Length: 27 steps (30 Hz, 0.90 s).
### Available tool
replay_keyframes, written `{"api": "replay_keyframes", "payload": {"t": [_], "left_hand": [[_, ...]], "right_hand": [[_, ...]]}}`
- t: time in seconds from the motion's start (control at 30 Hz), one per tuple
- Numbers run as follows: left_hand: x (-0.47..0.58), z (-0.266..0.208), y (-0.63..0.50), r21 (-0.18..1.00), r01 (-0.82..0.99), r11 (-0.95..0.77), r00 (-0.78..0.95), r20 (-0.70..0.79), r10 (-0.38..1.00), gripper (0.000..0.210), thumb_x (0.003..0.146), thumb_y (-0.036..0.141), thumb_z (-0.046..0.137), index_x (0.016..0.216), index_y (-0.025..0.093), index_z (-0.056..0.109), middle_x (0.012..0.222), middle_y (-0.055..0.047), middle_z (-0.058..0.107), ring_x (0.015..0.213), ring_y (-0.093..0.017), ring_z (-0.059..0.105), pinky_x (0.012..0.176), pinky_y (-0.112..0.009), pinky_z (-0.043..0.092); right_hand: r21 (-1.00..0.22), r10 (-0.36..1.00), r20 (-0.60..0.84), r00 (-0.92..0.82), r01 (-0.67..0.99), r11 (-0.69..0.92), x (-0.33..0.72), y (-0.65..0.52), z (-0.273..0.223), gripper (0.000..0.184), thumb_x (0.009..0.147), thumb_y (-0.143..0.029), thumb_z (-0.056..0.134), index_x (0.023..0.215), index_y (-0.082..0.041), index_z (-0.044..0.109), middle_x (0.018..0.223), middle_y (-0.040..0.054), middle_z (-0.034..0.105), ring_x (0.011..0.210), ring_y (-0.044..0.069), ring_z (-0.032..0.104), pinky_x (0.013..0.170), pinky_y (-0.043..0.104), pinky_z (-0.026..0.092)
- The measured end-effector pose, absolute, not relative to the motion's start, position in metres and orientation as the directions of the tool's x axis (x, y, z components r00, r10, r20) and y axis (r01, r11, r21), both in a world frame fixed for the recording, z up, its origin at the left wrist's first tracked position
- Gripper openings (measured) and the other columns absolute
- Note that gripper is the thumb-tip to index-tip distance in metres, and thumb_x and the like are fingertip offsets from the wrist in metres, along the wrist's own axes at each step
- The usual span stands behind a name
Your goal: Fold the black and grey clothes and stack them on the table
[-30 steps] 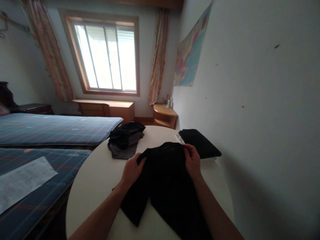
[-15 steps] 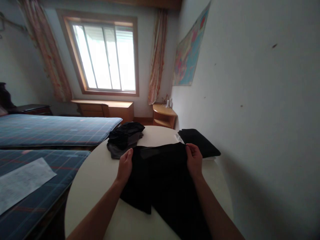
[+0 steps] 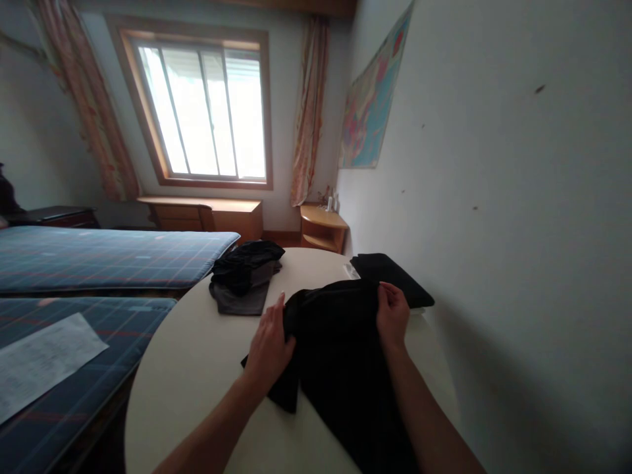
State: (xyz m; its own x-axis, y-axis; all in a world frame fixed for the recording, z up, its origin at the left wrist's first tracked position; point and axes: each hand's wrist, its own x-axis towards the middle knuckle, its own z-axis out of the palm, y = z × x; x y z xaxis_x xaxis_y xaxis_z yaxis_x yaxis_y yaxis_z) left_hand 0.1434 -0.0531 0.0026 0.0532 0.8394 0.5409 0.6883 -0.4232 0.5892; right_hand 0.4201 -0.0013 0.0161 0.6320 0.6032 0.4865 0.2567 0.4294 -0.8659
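Observation:
A black garment stretches over the round cream table, its lower part running toward me; the dark cloth hides whether it is a shirt or trousers. At its upper right corner, my right hand pinches the cloth between thumb and fingers. My left hand rests against the left edge, fingers stretched out and thumb apart, where the fabric curls over. A loose flap of the garment sticks out below the left wrist.
Crumpled black and grey clothes lie at the table's back left. Folded black cloth sits at the back right near the wall. Plaid mattresses are left, one with a paper sheet.
My left hand has gone from pinching the upper left corner to lying with stretched fingers, further right. The garment's left side has moved inward and curled. My right hand has shifted slightly right, still pinching.

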Motion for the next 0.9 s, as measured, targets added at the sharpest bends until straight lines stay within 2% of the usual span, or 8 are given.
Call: {"api": "replay_keyframes", "payload": {"t": [0.1, 0.2, 0.27, 0.37, 0.53, 0.67, 0.8, 0.9], "left_hand": [[0.12, 0.006, -0.031, 0.772, 0.563, -0.293, -0.136, 0.437, 0.889, 0.066, 0.079, 0.018, 0.055, 0.143, 0.02, 0.042, 0.104, -0.009, 0.069, 0.091, -0.025, 0.068, 0.086, -0.041, 0.051], [0.096, 0.011, -0.011, 0.933, 0.264, -0.245, -0.274, 0.316, 0.908, 0.052, 0.078, 0.038, 0.062, 0.126, 0.016, 0.055, 0.091, -0.008, 0.071, 0.075, -0.021, 0.068, 0.066, -0.031, 0.053], [0.084, 0.012, -0.002, 0.981, 0.061, -0.182, -0.308, 0.192, 0.932, 0.057, 0.071, 0.05, 0.068, 0.115, 0.014, 0.059, 0.079, -0.004, 0.07, 0.061, -0.017, 0.064, 0.053, -0.026, 0.048], [0.073, 0.011, 0.006, 0.986, -0.095, -0.136, -0.327, 0.099, 0.94, 0.064, 0.06, 0.056, 0.073, 0.107, 0.014, 0.062, 0.07, -0.001, 0.067, 0.055, -0.014, 0.059, 0.05, -0.024, 0.046], [0.058, 0.01, 0.012, 0.986, -0.039, -0.163, -0.356, 0.139, 0.924, 0.053, 0.068, 0.052, 0.066, 0.108, 0.017, 0.068, 0.087, -0.004, 0.072, 0.076, -0.02, 0.067, 0.066, -0.028, 0.053], [0.05, 0.009, 0.016, 0.981, -0.018, -0.195, -0.35, 0.176, 0.92, 0.043, 0.072, 0.045, 0.059, 0.103, 0.018, 0.071, 0.097, -0.004, 0.073, 0.094, -0.024, 0.067, 0.081, -0.031, 0.053], [0.055, 0.01, 0.013, 0.972, 0.065, -0.228, -0.406, 0.234, 0.883, 0.039, 0.073, 0.044, 0.057, 0.098, 0.017, 0.07, 0.088, -0.004, 0.071, 0.088, -0.024, 0.065, 0.079, -0.032, 0.053], [0.066, 0.014, 0.004, 0.928, 0.2, -0.313, -0.448, 0.371, 0.813, 0.038, 0.077, 0.041, 0.057, 0.105, 0.017, 0.066, 0.092, -0.005, 0.069, 0.086, -0.022, 0.065, 0.081, -0.032, 0.052]], "right_hand": [[-0.865, 0.578, 0.488, 0.653, 0.275, 0.42, 0.425, 0.001, 0.014, 0.038, 0.081, -0.048, 0.063, 0.101, -0.016, 0.067, 0.094, 0.0103, 0.072, 0.087, 0.023, 0.067, 0.083, 0.04, 0.051], [-0.854, 0.568, 0.511, 0.645, 0.309, 0.418, 0.429, 0.003, 0.012, 0.037, 0.082, -0.047, 0.061, 0.102, -0.016, 0.067, 0.096, 0.0103, 0.072, 0.087, 0.023, 0.067, 0.084, 0.04, 0.051], [-0.836, 0.574, 0.546, 0.61, 0.355, 0.418, 0.43, 0.003, 0.011, 0.035, 0.084, -0.046, 0.059, 0.101, -0.017, 0.068, 0.098, 0.0102, 0.071, 0.09, 0.024, 0.066, 0.088, 0.042, 0.049], [-0.815, 0.607, 0.579, 0.545, 0.417, 0.403, 0.429, 0.002, 0.011, 0.034, 0.085, -0.046, 0.057, 0.098, -0.018, 0.071, 0.099, 0.0095, 0.072, 0.095, 0.025, 0.065, 0.094, 0.045, 0.046], [-0.836, 0.663, 0.548, 0.51, 0.352, 0.421, 0.424, -0.002, 0.015, 0.035, 0.082, -0.045, 0.062, 0.102, -0.019, 0.073, 0.101, 0.009, 0.073, 0.094, 0.025, 0.065, 0.09, 0.044, 0.048], [-0.836, 0.669, 0.549, 0.501, 0.331, 0.438, 0.419, -0.005, 0.018, 0.037, 0.078, -0.042, 0.068, 0.105, -0.019, 0.073, 0.1, 0.0074, 0.073, 0.091, 0.024, 0.064, 0.086, 0.042, 0.049], [-0.841, 0.666, 0.54, 0.514, 0.311, 0.442, 0.416, -0.008, 0.021, 0.038, 0.076, -0.045, 0.071, 0.103, -0.019, 0.073, 0.096, 0.0063, 0.072, 0.087, 0.023, 0.063, 0.083, 0.04, 0.05], [-0.842, 0.65, 0.539, 0.536, 0.315, 0.438, 0.414, -0.007, 0.022, 0.038, 0.074, -0.047, 0.074, 0.098, -0.018, 0.072, 0.092, 0.0063, 0.071, 0.084, 0.022, 0.062, 0.083, 0.04, 0.05]]}}
